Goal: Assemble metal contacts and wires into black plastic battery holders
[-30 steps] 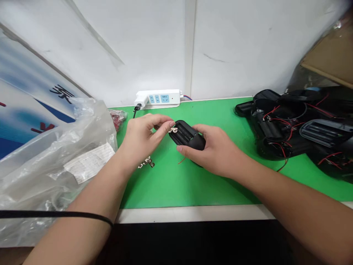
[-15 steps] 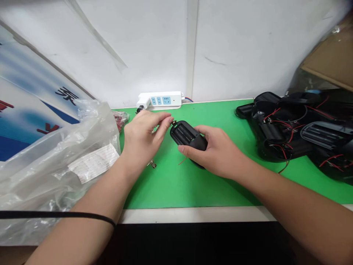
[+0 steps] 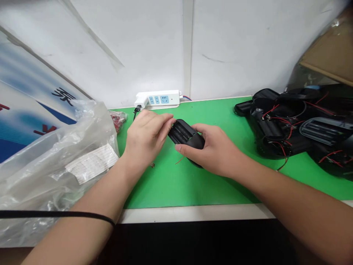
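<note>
A black plastic housing with an open battery compartment (image 3: pixel 182 133) is held tilted above the green tabletop, its slots facing up. My right hand (image 3: pixel 215 149) is closed around its near end, thumb along the side. At the far left end of the compartment, the fingers of my left hand (image 3: pixel 150 134) are pinched against the rim. They cover the small metal contact between them. A thin red wire (image 3: pixel 180 160) sticks out below the housing. Beside my left wrist a small metal piece (image 3: pixel 152 165) lies on the table.
A white power strip (image 3: pixel 162 98) with a plugged-in adapter sits against the wall. On the right lies a pile of black housings (image 3: pixel 278 125) with red wires. Clear plastic bags (image 3: pixel 91 132) cover the left side, with a small bag of red parts (image 3: pixel 119 120) behind them.
My left fingertips have moved in against the end of the housing, and the small metal contact seen there before is now hidden. The right hand keeps its hold.
</note>
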Tool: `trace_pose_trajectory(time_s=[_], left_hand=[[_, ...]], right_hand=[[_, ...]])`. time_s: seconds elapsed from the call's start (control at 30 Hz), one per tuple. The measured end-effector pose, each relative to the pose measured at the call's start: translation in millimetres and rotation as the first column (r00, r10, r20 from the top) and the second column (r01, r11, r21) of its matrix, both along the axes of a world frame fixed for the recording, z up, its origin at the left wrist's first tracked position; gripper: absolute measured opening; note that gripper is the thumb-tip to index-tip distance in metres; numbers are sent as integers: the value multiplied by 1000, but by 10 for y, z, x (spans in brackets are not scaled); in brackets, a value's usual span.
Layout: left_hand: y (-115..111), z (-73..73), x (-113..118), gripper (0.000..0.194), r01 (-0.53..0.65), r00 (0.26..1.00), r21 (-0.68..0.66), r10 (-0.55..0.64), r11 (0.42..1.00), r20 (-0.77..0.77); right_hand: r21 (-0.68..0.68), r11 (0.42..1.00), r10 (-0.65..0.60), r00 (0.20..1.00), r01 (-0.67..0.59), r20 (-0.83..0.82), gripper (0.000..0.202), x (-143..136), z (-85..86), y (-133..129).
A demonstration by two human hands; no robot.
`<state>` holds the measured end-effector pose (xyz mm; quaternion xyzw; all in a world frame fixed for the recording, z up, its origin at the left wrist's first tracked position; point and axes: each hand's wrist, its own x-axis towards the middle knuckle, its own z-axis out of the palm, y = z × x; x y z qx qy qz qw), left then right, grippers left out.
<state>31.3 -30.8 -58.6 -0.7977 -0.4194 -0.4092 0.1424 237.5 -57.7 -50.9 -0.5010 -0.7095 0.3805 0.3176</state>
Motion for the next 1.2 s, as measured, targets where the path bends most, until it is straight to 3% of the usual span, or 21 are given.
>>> trace_pose_trajectory(time_s=[0.57,1.2], left_hand=[[12,4,0,18,-14,999,45,15,999,-29],[25,29,-8,19,30,996,-199,-13,980,86]], right_hand=[[-23,1000,4,1000,-4,8,35,3,17,1],[-34,999,10,1000,-9,14,36,-2,16,0]])
